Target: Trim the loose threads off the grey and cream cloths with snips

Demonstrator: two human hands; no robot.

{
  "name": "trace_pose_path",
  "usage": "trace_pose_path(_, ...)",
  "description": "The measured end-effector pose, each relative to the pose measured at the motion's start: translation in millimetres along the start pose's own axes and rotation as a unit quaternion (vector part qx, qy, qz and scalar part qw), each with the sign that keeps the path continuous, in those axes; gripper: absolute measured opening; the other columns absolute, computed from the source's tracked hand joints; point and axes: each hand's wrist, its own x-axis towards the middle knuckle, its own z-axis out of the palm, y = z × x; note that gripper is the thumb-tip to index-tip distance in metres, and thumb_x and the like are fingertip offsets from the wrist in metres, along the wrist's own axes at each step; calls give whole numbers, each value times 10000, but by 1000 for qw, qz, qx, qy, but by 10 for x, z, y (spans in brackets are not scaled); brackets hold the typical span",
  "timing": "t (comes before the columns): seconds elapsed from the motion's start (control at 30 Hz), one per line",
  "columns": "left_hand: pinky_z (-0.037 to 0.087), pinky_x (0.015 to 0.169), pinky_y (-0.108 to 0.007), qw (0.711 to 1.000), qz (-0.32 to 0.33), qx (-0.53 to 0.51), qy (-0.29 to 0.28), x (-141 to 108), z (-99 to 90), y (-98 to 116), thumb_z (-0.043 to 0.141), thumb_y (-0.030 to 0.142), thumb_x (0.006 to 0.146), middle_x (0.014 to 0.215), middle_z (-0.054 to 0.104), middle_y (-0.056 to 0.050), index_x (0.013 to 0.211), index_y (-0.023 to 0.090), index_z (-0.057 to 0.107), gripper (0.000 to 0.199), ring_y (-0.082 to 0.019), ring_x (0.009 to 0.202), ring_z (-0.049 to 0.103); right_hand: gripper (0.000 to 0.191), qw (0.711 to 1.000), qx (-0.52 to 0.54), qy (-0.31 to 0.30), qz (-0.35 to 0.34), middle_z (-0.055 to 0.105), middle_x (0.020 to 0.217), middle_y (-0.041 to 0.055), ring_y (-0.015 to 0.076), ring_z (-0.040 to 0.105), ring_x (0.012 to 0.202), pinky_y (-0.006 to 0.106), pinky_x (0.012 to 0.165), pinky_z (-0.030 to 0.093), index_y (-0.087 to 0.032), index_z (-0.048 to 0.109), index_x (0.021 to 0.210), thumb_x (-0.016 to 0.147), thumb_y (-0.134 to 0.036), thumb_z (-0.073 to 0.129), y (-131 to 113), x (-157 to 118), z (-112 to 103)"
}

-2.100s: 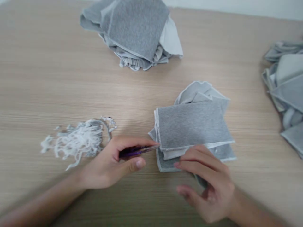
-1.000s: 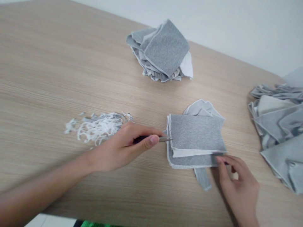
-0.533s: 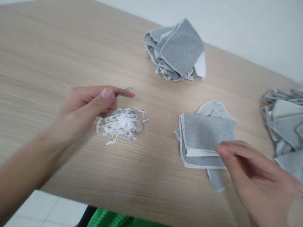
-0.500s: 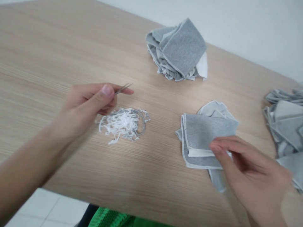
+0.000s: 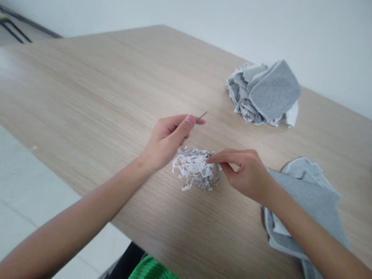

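Note:
My left hand (image 5: 171,137) is closed around small metal tweezers (image 5: 202,116), whose thin tips point up and to the right. Just below it on the wooden table lies a tangle of white and grey thread scraps (image 5: 194,166). My right hand (image 5: 240,170) is at the right side of this tangle, thumb and index finger brought together; whatever may be between the fingertips is too small to make out. Under my right forearm are folded grey cloth pieces with pale edges (image 5: 310,201), partly covered by the arm.
A heap of grey and white cloth pieces (image 5: 273,93) sits near the table's far edge, by a white wall. The wooden table (image 5: 101,85) has its near edge at the lower left, above a tiled floor. Green fabric shows at the bottom.
The view has swung left, so the table items appear further right. My right hand has gone from the folded cloth to the thread tangle. My left hand still holds the tweezers.

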Motion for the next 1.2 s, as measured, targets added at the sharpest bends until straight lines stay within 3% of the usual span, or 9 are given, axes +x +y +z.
trace_pose_path(0.1, 166, 446, -264, 1000, 4, -11, -12, -14, 15, 26, 612, 563, 987, 588, 346, 54, 1014, 150, 800, 454, -83, 503, 261, 368, 999, -21, 30, 27, 842, 989, -3, 159, 816, 885, 219, 781, 631, -226, 835, 977, 869, 19, 583, -57, -35, -110)
trace_pose_path(0.2, 162, 449, -271, 999, 13, 5, -32, -36, 26, 32, 592, 579, 997, 575, 345, 50, 1033, 154, 803, 476, -90, 503, 271, 163, 990, -75, 96, 69, 842, 922, -16, 163, 817, 817, 215, 766, 646, -250, 835, 925, 894, -130, 728, -162, -107, -267)
trace_pose_path(0.33, 162, 442, -268, 1000, 13, 1, -28, -59, 34, 26, 622, 615, 972, 576, 330, 48, 1034, 151, 807, 503, -85, 499, 263, 109, 966, -182, 135, 122, 842, 964, 5, 194, 819, 850, 259, 762, 666, -273, 824, 996, 929, -312, 747, -174, -447, -551)
trace_pose_path(0.43, 156, 433, -256, 1000, 9, -11, -6, -57, 37, 33, 669, 596, 950, 583, 339, 45, 1038, 156, 807, 470, -81, 498, 266, 358, 955, -240, 50, 170, 784, 1259, 43, 260, 773, 1124, 335, 821, 679, -296, 740, 1276, 934, -400, 721, 50, -1026, -836)
trace_pose_path(0.53, 153, 427, -241, 1000, 5, -14, 1, -51, 45, 42, 685, 614, 928, 580, 362, 38, 1014, 168, 805, 470, -84, 501, 291, 614, 943, -240, -53, 224, 611, 1529, 88, 325, 618, 1380, 486, 1116, 565, -293, 582, 1482, 913, -485, 715, 438, -1702, -1156)
trace_pose_path(0.67, 154, 424, -241, 1000, 7, 10, -10, -62, 72, 7, 687, 631, 917, 563, 361, 38, 1007, 184, 820, 475, -85, 487, 280, 733, 920, -234, 6, 315, 582, 1549, 136, 370, 553, 1438, 568, 1210, 447, -255, 545, 1494, 874, -616, 697, 909, -2194, -1439)
trace_pose_path(0.9, 195, 460, -260, 995, -33, 87, -19, -27, 36, -184, 642, 618, 948, 575, 389, 18, 1036, 243, 833, 430, -110, 509, 312, 526, 930, -234, -26, 282, 753, 1264, 144, 324, 728, 1154, 497, 1038, 571, -201, 713, 1301, 859, -484, 743, 1055, -1996, -1435)
trace_pose_path(1.1, 192, 452, -272, 996, -30, 82, -7, 10, 13, -176, 653, 660, 920, 566, 371, 30, 1038, 213, 824, 493, -110, 497, 291, 175, 941, -261, -60, 207, 782, 908, 81, 283, 740, 887, 473, 868, 589, -230, 774, 832, 905, -366, 691, 878, -1885, -1469)
trace_pose_path(1.2, 190, 456, -271, 996, -31, 82, -5, -4, 19, -138, 667, 664, 912, 560, 393, 31, 1042, 202, 822, 505, -105, 501, 303, 191, 949, -219, -34, 223, 786, 1063, 97, 301, 753, 1019, 470, 926, 606, -254, 770, 864, 933, -406, 677, 687, -1933, -1583)
